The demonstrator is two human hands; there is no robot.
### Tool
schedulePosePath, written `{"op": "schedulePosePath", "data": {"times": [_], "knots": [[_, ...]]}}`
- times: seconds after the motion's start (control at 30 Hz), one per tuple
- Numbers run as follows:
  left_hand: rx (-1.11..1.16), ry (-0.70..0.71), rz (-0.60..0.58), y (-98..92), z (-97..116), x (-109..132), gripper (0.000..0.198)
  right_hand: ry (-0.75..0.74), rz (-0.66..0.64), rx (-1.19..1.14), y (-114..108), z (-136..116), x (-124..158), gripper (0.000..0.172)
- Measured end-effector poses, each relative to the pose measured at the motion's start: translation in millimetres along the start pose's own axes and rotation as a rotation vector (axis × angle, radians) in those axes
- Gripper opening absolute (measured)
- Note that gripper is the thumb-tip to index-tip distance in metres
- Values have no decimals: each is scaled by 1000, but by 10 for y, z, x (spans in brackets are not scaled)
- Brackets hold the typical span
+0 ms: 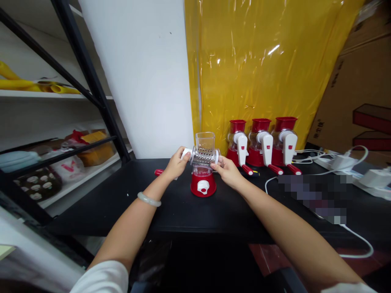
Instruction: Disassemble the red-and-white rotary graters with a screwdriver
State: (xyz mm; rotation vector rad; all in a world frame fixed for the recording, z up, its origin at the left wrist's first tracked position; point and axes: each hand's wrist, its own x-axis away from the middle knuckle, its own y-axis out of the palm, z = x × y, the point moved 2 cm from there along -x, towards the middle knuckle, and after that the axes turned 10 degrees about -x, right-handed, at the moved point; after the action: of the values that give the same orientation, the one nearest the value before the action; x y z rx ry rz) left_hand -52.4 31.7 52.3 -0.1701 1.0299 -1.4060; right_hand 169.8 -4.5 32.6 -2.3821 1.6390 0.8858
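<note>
A rotary drum grater with a clear hopper (205,140) and a red base (203,191) stands upright on the black table. Its perforated metal drum (204,156) lies sideways in the clear housing. At the housing's left side, my left hand (176,163) is closed on the white crank handle (186,153), whose red grip (159,172) sticks out to the left behind the hand. My right hand (227,171) grips the right end of the grater, fingers by the white ring (217,156). On the base's front is a white knob (203,187).
Three red-and-white rotary graters (262,142) stand in a row at the back right. A pixelated flat object (317,197), a white cable (360,240) and plugs (342,162) lie at the right. Shelving (88,171) with bags stands left; a yellow sheet (259,61) hangs behind.
</note>
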Motion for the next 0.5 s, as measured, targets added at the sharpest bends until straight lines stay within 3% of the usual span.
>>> {"op": "schedulePosePath", "data": {"times": [0.23,0.4,0.5], "knots": [[50,79,186,47,-42,12,48,-7,29,-2,55,15,5,46],[60,168,138,-1,-48,-16,48,13,28,13,65,-10,16,45],[67,158,187,-5,-49,-15,48,12,43,22,63,-25,14,43]]}}
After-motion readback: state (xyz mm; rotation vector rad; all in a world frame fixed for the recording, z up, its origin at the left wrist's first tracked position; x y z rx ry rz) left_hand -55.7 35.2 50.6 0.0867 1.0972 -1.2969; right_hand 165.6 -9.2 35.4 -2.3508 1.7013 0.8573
